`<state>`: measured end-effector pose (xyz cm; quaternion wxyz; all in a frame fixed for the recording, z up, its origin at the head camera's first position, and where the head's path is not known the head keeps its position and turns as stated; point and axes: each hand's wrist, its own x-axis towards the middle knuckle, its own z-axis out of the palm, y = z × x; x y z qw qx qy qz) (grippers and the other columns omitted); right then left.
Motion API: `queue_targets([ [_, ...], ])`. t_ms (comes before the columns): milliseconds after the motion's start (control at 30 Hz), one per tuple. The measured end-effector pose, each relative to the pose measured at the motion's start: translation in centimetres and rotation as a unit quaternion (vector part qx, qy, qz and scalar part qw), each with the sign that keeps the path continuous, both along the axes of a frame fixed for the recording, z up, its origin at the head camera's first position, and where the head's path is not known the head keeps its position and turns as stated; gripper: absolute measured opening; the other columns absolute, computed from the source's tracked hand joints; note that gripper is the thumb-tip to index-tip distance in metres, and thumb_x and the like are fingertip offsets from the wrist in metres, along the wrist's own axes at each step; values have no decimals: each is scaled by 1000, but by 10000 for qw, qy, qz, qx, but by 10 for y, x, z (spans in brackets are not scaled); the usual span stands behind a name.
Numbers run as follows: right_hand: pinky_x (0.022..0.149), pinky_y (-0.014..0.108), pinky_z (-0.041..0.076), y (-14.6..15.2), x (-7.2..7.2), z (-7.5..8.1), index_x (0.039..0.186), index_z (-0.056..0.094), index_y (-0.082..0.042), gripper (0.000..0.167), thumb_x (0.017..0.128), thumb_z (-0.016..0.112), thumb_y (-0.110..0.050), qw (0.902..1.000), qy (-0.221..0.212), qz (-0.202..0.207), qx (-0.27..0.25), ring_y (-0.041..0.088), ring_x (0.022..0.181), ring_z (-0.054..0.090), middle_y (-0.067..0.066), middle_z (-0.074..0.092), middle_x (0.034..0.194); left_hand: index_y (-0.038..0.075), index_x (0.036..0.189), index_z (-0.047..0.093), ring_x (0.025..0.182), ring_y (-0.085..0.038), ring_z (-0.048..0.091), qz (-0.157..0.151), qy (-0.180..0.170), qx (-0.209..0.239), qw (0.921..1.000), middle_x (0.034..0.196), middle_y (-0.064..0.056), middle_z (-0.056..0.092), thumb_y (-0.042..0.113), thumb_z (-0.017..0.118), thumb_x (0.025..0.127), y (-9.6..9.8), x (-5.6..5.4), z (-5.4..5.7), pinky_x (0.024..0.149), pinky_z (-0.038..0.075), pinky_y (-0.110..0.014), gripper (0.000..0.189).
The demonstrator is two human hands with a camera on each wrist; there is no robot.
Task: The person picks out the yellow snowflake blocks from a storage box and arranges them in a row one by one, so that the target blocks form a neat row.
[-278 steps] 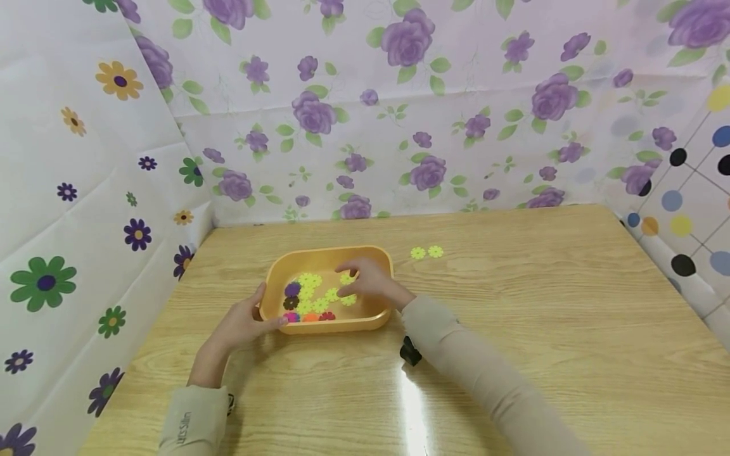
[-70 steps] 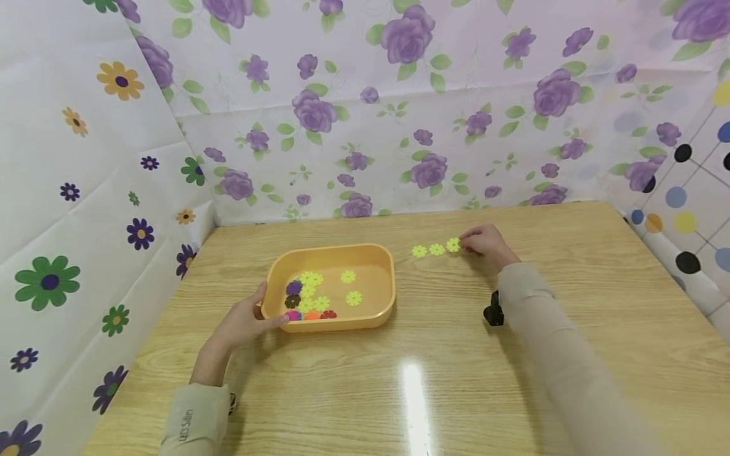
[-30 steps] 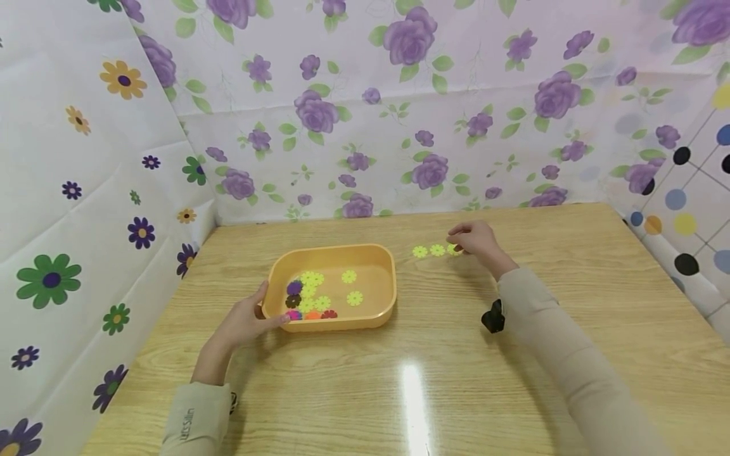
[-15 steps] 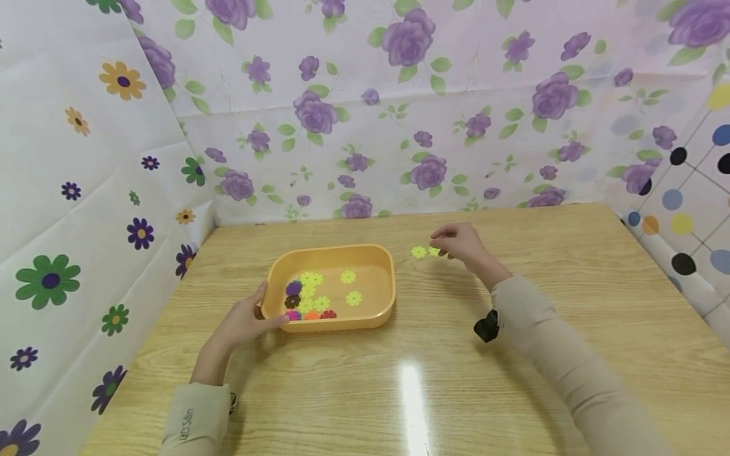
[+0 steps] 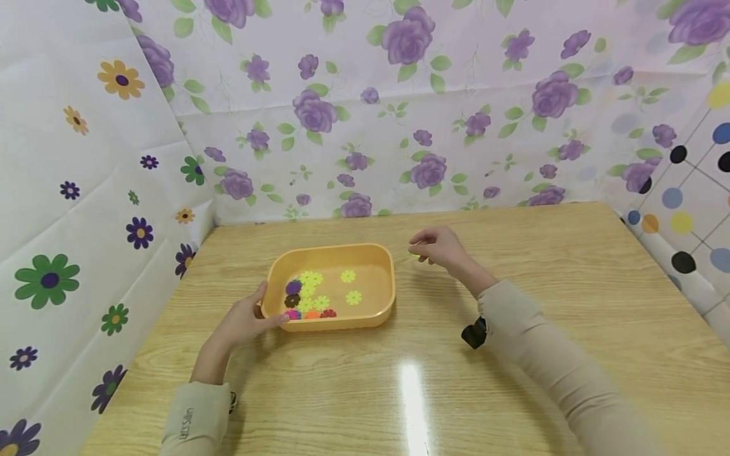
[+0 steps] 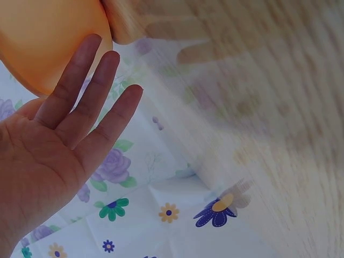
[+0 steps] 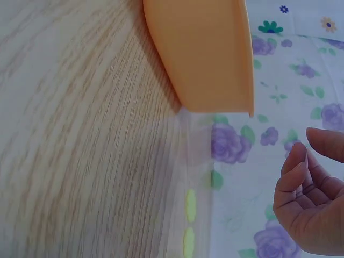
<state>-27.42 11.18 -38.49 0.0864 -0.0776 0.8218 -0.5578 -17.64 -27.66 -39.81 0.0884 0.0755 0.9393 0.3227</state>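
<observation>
Tray (image 5: pixel 336 256): plain yellow-orange. Flower-shaped discs (image 5: pixel 353 297): mostly yellow-green; also purple, dark brown, pink, orange, red. Worktop (image 5: pixel 319 386): pale brown, wood-grained. Rear sheet (image 5: pixel 376 114): white to lilac, purple roses, green leaves. Left sheet (image 5: pixel 85 234): white; green, purple and yellow-orange flowers. Right sheet (image 5: pixel 696 183): white, grey-lined; black, blue, yellow and orange dots. Sleeves (image 5: pixel 196 408): beige; dark lettering on the left.

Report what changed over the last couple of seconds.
The right hand moved left along the row of yellow flower pieces, toward the orange tray, having apparently let go of the right-end piece, now hidden in the head view. The left hand stayed on the tray's rim; the tray and the pieces inside it stayed put.
</observation>
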Motion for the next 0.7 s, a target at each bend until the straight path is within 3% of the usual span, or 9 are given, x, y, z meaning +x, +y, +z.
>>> queue_targets([
  [267,55,26,45,-28,9,1,107,63,4,27,84,64,-10,9990,83,424,-97,29,72,61,14,64,83,-6,143,9,88,-22,59,-4,-40,87,10000,126,-31,46,42,67,80,-2,-2,-3,79,46,-40,98],
  [600,66,42,49,-71,21,-5,105,65,-1,27,81,69,-12,9950,278,954,39,35,77,61,8,63,81,-7,142,9,93,-25,59,2,-60,96,9999,130,-31,41,37,68,81,-1,-1,0,82,45,-43,96],
  [700,63,39,50,-84,24,-7,105,65,1,29,79,70,-10,9936,414,1046,99,30,71,61,8,63,78,-6,143,10,91,-24,58,31,-76,46,10000,131,-31,40,40,68,80,-1,-1,0,81,45,-42,97],
])
